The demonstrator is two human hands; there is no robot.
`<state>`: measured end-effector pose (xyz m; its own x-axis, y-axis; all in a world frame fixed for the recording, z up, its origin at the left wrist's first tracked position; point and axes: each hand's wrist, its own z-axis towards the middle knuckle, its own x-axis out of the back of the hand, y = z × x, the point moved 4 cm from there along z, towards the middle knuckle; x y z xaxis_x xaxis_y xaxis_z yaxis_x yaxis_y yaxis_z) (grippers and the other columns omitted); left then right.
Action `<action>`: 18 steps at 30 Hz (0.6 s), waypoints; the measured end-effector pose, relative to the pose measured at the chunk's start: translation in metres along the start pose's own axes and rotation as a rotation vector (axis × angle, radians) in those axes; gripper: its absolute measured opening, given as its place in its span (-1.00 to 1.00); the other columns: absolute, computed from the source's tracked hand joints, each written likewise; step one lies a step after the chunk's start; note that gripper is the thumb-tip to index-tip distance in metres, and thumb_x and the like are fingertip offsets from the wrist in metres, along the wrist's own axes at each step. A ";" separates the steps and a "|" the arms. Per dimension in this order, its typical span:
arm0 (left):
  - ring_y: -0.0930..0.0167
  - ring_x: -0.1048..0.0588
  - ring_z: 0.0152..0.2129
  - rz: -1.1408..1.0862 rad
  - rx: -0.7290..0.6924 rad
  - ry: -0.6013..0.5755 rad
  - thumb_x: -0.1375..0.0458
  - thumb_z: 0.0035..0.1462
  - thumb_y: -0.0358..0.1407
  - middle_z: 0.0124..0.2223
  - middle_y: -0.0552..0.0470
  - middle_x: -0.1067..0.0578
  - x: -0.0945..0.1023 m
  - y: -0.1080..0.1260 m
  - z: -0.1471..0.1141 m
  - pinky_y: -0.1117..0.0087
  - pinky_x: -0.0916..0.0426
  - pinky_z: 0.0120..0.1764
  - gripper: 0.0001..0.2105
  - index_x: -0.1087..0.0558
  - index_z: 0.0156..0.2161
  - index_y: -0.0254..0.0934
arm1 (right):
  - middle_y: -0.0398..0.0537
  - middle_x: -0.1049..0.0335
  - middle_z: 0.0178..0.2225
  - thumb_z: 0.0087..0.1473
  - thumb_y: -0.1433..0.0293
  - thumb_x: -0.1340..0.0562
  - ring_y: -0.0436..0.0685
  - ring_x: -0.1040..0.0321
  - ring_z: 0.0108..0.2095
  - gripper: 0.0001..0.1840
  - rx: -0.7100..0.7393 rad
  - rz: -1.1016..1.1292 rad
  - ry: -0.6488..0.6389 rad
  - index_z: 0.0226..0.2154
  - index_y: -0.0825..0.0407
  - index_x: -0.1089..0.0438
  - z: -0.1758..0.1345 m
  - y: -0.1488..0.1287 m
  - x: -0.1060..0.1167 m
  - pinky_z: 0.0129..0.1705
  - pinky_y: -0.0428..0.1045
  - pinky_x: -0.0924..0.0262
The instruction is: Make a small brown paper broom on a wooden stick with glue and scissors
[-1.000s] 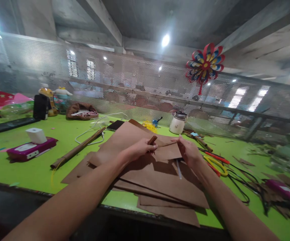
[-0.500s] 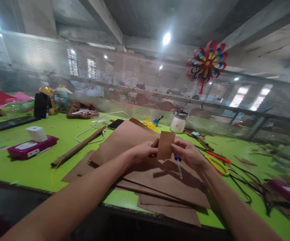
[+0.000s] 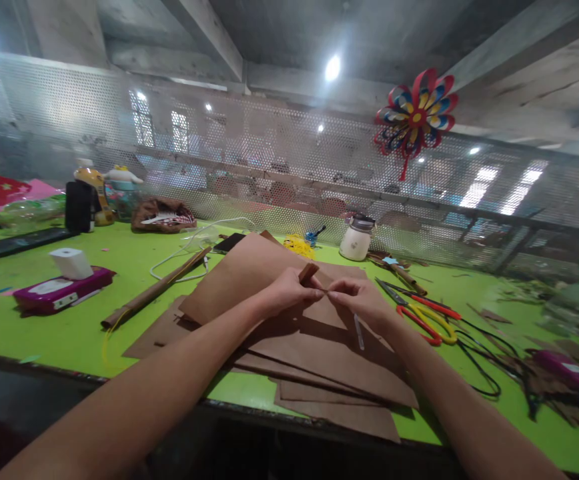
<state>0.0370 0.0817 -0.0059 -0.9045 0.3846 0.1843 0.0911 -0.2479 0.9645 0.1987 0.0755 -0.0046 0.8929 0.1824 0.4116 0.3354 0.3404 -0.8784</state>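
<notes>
A bright green table point(image 3: 134, 267) spreads across the view, backed by a grey perforated metal screen point(image 3: 249, 153). On it, in front of the person, lies an overlapping stack of large matte brown paper sheets point(image 3: 249, 260), and both bare hands work just above its middle. A long brown rolled tube point(image 3: 157, 287) lies to the left, and a pair of scissors with red and yellow looped handles point(image 3: 394, 295) lies near the right wrist, blades pointing away. Beyond the sheets stands a white jar with a dark grey lid point(image 3: 356, 243). The left hand point(image 3: 288, 293) is clamped on a small folded brown piece point(image 3: 308, 273) that juts up past its thumb. The right hand point(image 3: 361, 303) has its thumb and fingertips pressed together on a thin brown strip point(image 3: 326, 291), seen nearly edge-on where the two hands almost meet; whether strip and folded piece are joined cannot be told. A slim translucent rod point(image 3: 359, 332) shows below the right hand. The step in hand looks like close fingertip shaping or lining-up of the strip. The next move seems to call for a light, steady pinch on both sides, so the strip neither slips nor creases askew.
</notes>
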 end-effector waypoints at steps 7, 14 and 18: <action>0.49 -0.32 -0.57 -0.074 -0.020 0.098 -0.28 -0.23 -0.35 -0.54 0.06 -0.40 0.009 0.001 0.002 0.46 -0.17 -0.48 -0.80 -0.48 -0.40 -0.39 | -0.16 -0.37 -0.56 -0.22 0.31 -0.34 -0.01 -0.20 -0.53 -0.74 0.045 0.222 0.097 -0.40 0.08 -0.49 0.001 0.005 0.008 -0.46 -0.07 -0.06; 0.56 -0.17 -0.69 -0.129 0.065 0.007 -0.20 -0.10 -0.23 -0.62 0.14 -0.27 0.004 0.002 -0.004 0.48 0.00 -0.60 -0.79 -0.47 -0.40 -0.37 | -0.11 -0.45 -0.50 -0.20 0.32 -0.32 0.03 -0.28 -0.48 -0.82 0.091 0.124 0.079 -0.44 0.05 -0.53 0.001 0.003 0.001 -0.40 -0.05 -0.14; 0.56 -0.21 -0.64 -0.083 0.055 -0.034 -0.28 -0.15 -0.15 -0.55 0.09 -0.34 0.002 0.005 -0.007 0.48 -0.05 -0.55 -0.70 -0.48 -0.42 -0.41 | -0.08 -0.47 -0.47 -0.21 0.32 -0.34 0.04 -0.31 -0.47 -0.81 0.129 0.164 0.023 -0.45 0.05 -0.53 0.000 0.001 -0.005 -0.40 -0.05 -0.17</action>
<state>0.0332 0.0752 -0.0016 -0.8953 0.4322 0.1084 0.0395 -0.1652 0.9855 0.1947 0.0754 -0.0075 0.9395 0.2243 0.2587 0.1452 0.4232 -0.8943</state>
